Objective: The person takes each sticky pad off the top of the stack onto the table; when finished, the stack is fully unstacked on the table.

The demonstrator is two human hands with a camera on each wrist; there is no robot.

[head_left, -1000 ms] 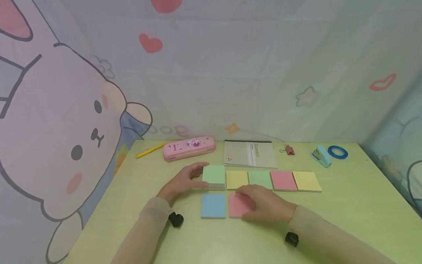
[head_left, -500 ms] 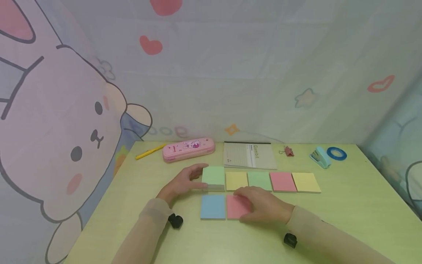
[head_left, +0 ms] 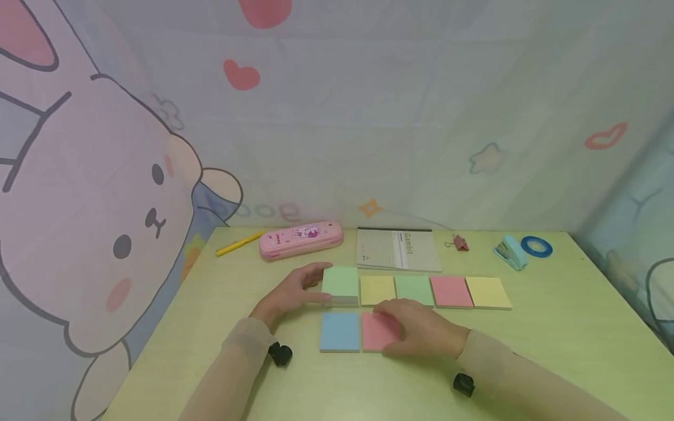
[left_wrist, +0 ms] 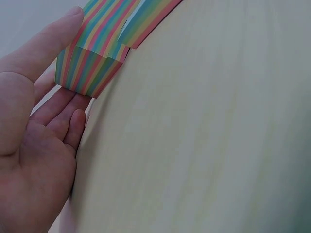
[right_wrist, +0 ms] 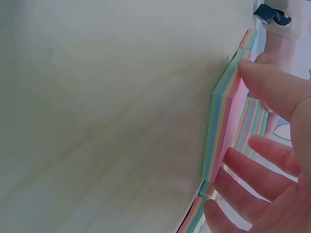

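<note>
My left hand (head_left: 291, 293) holds a thick stack of sticky notes (head_left: 341, 283) with a green top, thumb at the near side and fingers at the far side. Its striped sides (left_wrist: 92, 68) show in the left wrist view. With thumb and fingertips at opposite edges, my right hand (head_left: 425, 328) grips a thinner pink-topped sticky note pad (head_left: 377, 333). In the right wrist view that pink pad (right_wrist: 235, 109) shows striped layers along its edge. A blue sticky note pad (head_left: 340, 332) lies just left of the pink one, in front of the thick stack.
Right of the stack runs a row of yellow (head_left: 377, 290), green (head_left: 415, 289), pink (head_left: 451, 291) and yellow pads (head_left: 488, 292). Behind lie a yellow pen (head_left: 239, 243), pink pencil case (head_left: 301, 240), notebook (head_left: 397, 249), binder clip (head_left: 460, 243), stapler (head_left: 511, 253) and blue tape roll (head_left: 536, 247).
My right hand has slid the pink pad slightly left, up close to the blue pad, and has since stayed there. The left hand keeps its hold on the stack.
</note>
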